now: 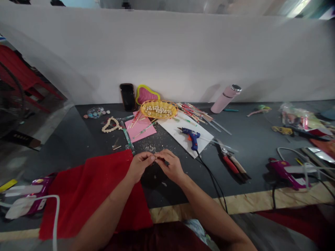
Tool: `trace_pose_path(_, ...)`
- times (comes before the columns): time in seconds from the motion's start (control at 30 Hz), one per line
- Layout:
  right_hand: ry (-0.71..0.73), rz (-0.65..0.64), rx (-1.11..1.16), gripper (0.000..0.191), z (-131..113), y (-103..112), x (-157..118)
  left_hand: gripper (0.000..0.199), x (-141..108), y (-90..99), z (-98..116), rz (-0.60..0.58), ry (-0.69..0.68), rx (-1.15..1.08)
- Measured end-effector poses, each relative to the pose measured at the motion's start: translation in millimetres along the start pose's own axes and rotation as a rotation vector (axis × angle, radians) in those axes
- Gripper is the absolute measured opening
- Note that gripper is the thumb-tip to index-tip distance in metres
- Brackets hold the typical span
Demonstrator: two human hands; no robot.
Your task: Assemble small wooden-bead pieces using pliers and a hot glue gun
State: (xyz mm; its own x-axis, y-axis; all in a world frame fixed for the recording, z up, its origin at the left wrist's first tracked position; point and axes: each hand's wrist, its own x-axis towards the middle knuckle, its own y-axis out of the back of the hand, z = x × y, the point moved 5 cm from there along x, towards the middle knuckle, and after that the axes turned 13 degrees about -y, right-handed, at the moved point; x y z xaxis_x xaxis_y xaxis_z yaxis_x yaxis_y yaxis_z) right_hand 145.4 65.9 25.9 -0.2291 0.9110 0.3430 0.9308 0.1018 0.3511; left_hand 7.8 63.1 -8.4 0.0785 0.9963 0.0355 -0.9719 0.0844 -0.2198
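Observation:
My left hand (pixel 141 164) and my right hand (pixel 170 165) meet over the dark table, fingertips pinched together. Between them is a small pale piece (pixel 156 157), too small to name and mostly covered by the fingers. Pale crumbs (pixel 151 146) lie scattered just beyond my fingertips. A blue glue gun (pixel 192 136) rests on a white sheet (pixel 172 129) to the right of my hands. Behind, a yellow basket (pixel 159 115) holds many small pale pieces. A string of similar pale pieces, shaped into a rough triangle (pixel 112 124), lies at the left.
Red cloth (pixel 94 191) lies under my left forearm. Red-handled cutters (pixel 231 162) and a pink bottle (pixel 225 99) are on the right. A phone (pixel 128 97) leans on the white wall. Patterned sticks (pixel 192 112) lie behind the glue gun, whose black cord (pixel 213 179) runs off the front edge.

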Motion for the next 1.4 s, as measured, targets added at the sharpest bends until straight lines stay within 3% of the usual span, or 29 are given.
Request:
trace_pose_path(0.63, 0.002, -0.001, -0.042, 0.019, 1.2, 0.8, 0.0, 0.019, 0.2, -1.0, -0.9, -0.007, 0.089, -0.058)
trace_pose_path(0.83, -0.008, 0.006, -0.030, 0.023, 1.3, 0.8, -0.2, 0.020, 1.1, -1.3, 0.8, 0.010, 0.079, -0.069)
trace_pose_path(1.0, -0.016, 0.007, -0.028, 0.013, -0.5, 2.2, -0.5, 0.021, 0.6, 1.1, -1.5, 0.050, 0.078, -0.081)
trace_pose_path(1.4, -0.020, -0.013, -0.063, 0.011, -2.2, 1.3, 0.8, 0.021, 1.3, 3.2, -2.8, 0.050, 0.027, -0.002)
